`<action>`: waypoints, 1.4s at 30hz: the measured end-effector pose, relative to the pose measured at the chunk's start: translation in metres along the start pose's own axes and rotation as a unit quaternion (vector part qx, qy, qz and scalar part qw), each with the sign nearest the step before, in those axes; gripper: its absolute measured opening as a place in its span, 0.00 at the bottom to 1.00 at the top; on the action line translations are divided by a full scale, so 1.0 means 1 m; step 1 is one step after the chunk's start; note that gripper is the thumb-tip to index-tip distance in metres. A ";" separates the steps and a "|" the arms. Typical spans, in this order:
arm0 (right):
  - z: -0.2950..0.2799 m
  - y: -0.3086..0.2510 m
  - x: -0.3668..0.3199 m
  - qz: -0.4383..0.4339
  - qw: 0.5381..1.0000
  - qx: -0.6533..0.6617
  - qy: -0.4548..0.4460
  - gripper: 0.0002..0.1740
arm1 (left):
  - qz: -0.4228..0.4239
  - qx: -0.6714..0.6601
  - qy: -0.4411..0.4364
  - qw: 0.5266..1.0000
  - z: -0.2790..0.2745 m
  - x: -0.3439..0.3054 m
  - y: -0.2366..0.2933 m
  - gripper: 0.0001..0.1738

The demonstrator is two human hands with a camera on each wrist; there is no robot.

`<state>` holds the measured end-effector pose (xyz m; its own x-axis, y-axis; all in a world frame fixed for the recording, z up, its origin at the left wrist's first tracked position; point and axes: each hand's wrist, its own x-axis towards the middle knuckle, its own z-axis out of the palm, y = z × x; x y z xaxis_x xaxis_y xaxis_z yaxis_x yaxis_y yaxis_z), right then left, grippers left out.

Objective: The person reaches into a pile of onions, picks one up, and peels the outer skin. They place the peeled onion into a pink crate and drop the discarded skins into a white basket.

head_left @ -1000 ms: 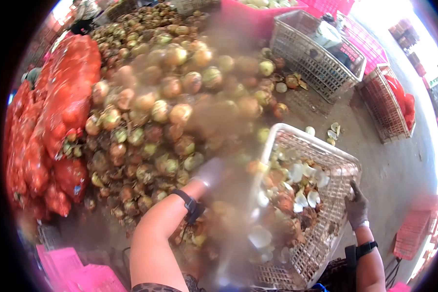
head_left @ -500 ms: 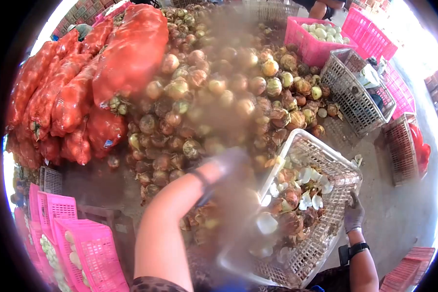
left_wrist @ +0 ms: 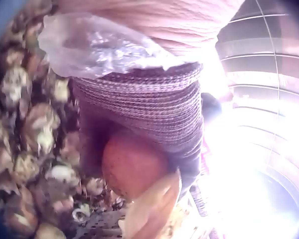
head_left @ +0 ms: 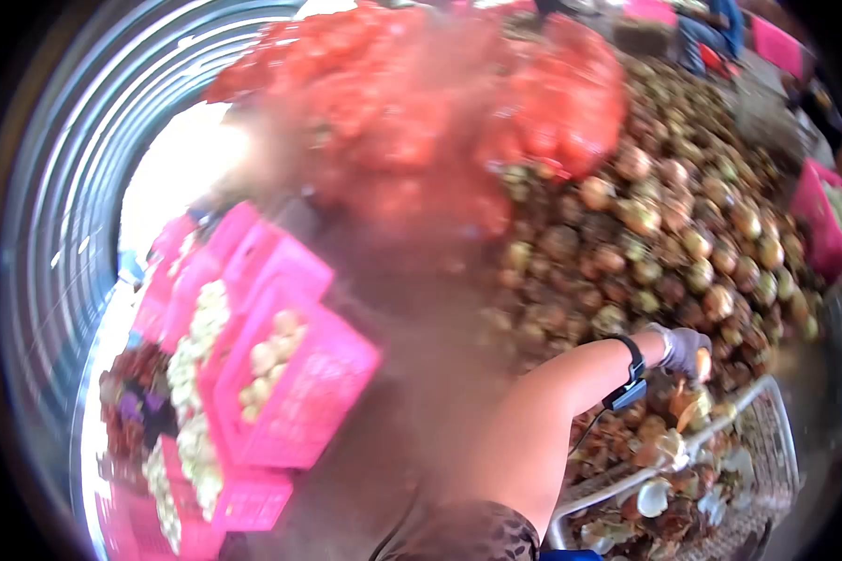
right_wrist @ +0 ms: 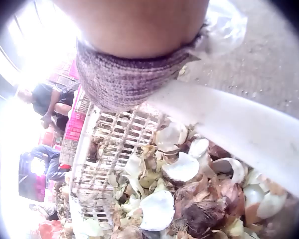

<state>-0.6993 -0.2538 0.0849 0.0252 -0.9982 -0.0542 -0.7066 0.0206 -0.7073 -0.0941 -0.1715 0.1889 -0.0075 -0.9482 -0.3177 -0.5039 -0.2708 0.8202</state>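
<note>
In a grey knitted glove, the left hand holds an onion above the left rim of a whitish crate. The left wrist view shows the glove round the reddish onion, with loose pale skin hanging by it. Onion skins and white cut pieces lie in the crate. The right hand's glove is at the crate's rim in the right wrist view; its fingers are hidden, and the head view does not show this hand.
A big onion heap lies beyond the crate. Red net sacks stand behind it. Pink crates, some with peeled onions, are stacked at the left. People sit at the back, and another pink crate stands at the right.
The head view has swung left, bringing the pink stacks nearer its middle and the right hand out of sight. The left hand, blurred before, now shows with an onion near the crate rim.
</note>
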 end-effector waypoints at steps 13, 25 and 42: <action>-0.008 -0.190 -0.093 -0.088 0.936 0.233 -0.251 0.30 | -0.034 -0.638 0.077 0.766 -0.041 -0.375 0.049 0.32; 0.055 -0.416 -0.387 -0.150 0.878 0.303 -0.338 0.36 | 0.211 -0.112 0.179 0.954 0.068 -0.448 0.124 0.16; 0.008 -0.378 -0.375 0.125 0.744 0.427 -0.499 0.37 | 0.149 -0.191 0.272 0.931 0.140 -0.454 0.100 0.14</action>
<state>-0.4356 0.1133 0.3670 0.7813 -0.4276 -0.4547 -0.0822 0.6517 -0.7540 -0.2622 0.2549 0.3484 0.3937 -0.9062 0.1543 -0.2047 0.0772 0.9758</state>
